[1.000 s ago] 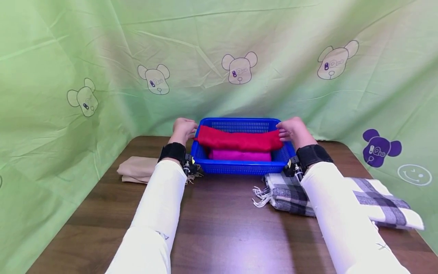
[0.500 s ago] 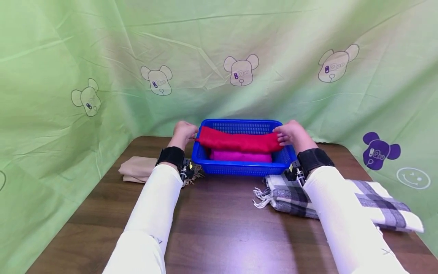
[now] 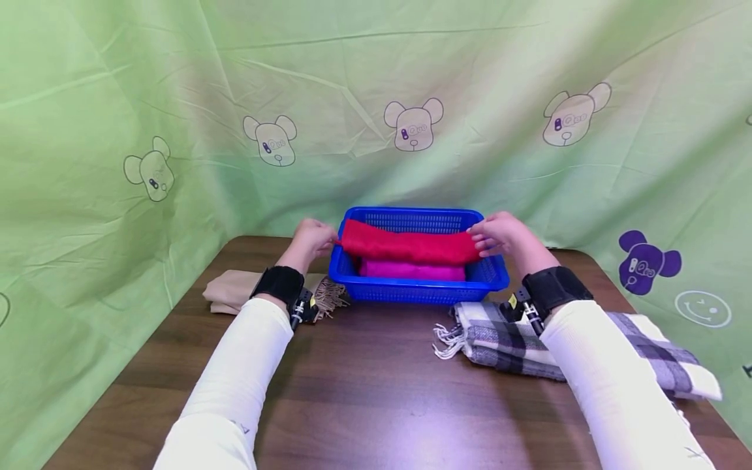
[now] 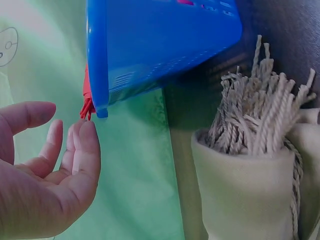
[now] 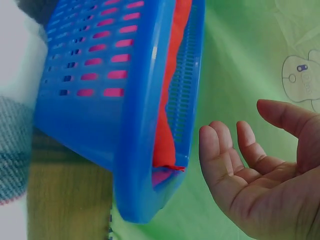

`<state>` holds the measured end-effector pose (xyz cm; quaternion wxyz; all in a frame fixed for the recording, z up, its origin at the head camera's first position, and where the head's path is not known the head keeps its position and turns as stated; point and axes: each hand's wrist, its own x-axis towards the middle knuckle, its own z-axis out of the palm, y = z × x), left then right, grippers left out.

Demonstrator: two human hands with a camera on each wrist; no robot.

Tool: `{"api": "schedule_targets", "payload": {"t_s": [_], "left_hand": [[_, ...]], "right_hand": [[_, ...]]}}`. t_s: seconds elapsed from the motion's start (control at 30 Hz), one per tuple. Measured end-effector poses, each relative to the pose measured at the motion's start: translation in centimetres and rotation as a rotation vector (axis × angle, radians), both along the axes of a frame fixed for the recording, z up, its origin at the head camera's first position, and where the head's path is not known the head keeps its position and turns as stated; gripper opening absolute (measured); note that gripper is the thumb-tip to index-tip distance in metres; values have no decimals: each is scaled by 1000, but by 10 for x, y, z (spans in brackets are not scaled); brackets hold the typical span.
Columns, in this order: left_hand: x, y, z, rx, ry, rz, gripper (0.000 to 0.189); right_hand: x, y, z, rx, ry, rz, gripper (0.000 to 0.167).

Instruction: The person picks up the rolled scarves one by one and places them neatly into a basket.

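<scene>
Red scarf (image 3: 411,245) in a blue basket (image 3: 420,284), between two relaxed hands

The scarf lies folded lengthwise across the basket, atop a magenta cloth (image 3: 414,271). The left hand (image 3: 314,236) has loosely bent fingers, grasping nothing, their tips just beside the scarf's fringe (image 4: 87,108) (contact cannot be judged). The right hand (image 3: 499,234) is likewise relaxed; in the head view its fingers overlap the scarf's end, whereas the right wrist view shows them apart from it. The left wrist view reveals the fringe overhanging the rim; the head view alone takes in both a beige scarf (image 3: 230,287) and a plaid scarf (image 3: 510,346) on the worktop (image 3: 364,391).
</scene>
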<state>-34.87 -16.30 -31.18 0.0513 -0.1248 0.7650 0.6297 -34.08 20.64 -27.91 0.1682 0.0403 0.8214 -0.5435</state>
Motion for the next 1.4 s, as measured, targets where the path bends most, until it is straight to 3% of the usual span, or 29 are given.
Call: {"api": "schedule_targets", "payload": {"t_s": [0.37,0.73,1.17,1.4], "left_hand": [[14,-3,-9,-83,-19,-83,30],[42,-1,-4,-120,13,-131,31],[75,-1,-8,-209,26,-220,27],[89,3,-15,-170,2,-274,25]], "right_hand": [[12,2,-10,9,16,45,19],[29,-6,-8,74,72,148,28],[53,-11,-9,150,113,222,30],[62,-7,-14,157,122,236,31]]}}
